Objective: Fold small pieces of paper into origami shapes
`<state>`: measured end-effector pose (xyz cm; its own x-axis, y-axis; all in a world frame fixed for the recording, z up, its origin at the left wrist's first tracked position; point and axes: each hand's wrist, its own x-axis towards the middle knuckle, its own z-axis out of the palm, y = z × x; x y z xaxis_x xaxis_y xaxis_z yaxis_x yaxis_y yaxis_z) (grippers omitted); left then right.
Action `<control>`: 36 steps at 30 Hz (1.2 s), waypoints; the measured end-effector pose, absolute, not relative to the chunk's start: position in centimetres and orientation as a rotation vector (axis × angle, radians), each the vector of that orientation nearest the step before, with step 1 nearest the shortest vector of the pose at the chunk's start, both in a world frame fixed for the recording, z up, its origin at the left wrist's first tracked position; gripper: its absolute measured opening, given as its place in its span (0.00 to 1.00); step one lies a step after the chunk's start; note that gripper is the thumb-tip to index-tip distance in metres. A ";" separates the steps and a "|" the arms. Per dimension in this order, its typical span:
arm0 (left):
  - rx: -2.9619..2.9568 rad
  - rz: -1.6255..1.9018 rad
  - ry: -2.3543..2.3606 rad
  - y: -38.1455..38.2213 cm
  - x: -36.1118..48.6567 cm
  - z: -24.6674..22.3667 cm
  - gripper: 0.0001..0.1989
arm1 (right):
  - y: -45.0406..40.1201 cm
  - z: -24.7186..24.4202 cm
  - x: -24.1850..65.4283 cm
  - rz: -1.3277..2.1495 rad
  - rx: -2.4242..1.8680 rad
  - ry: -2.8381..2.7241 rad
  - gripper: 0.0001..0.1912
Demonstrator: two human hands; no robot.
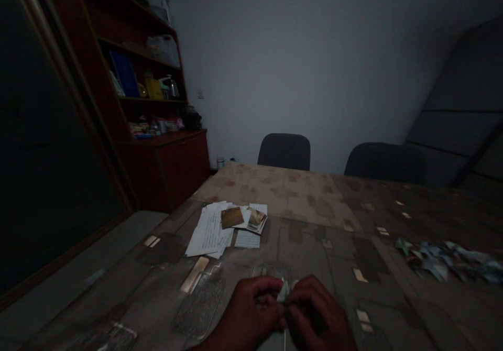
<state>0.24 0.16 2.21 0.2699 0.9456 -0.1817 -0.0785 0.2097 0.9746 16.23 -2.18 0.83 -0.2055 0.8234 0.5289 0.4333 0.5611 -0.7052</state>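
Close to the near side of the table, my left hand (253,309) and my right hand (316,311) meet. Between their fingertips is a small, pale, pointed piece of folded paper (283,291). Both hands pinch it, the left from its left side and the right from its right side. Much of the piece is hidden behind the fingers. Off to the right lies a heap of similar crumpled or folded paper pieces (440,261), pale green and whitish. Ahead and to the left is a loose stack of printed sheets (208,233) with some pictures (232,218) on top.
A patterned cloth covers the table (275,183). Behind its far edge stand two dark chairs (283,151) (383,161) before a pale wall. At the left, a reddish-brown cabinet (168,167) carries shelves with a kettle (173,86), a blue folder and bags. The room is dim.
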 end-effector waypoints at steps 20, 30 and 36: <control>1.220 0.949 1.031 0.4 -0.2 2.3 0.07 | -2.4 1.0 15.9 0.545 -1.158 -1.599 0.06; 1.421 0.977 1.009 0.0 -0.3 3.0 0.07 | -2.2 1.4 16.1 0.503 -1.069 -1.757 0.04; 1.385 0.973 1.025 0.0 -0.4 3.0 0.05 | -2.4 1.3 16.0 0.505 -1.116 -1.790 0.06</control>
<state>-0.42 0.05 2.98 0.2880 0.9576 0.0052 0.0551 -0.0220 0.9982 15.99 -2.36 1.34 -0.1495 0.8561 0.4947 0.4713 0.5015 -0.7255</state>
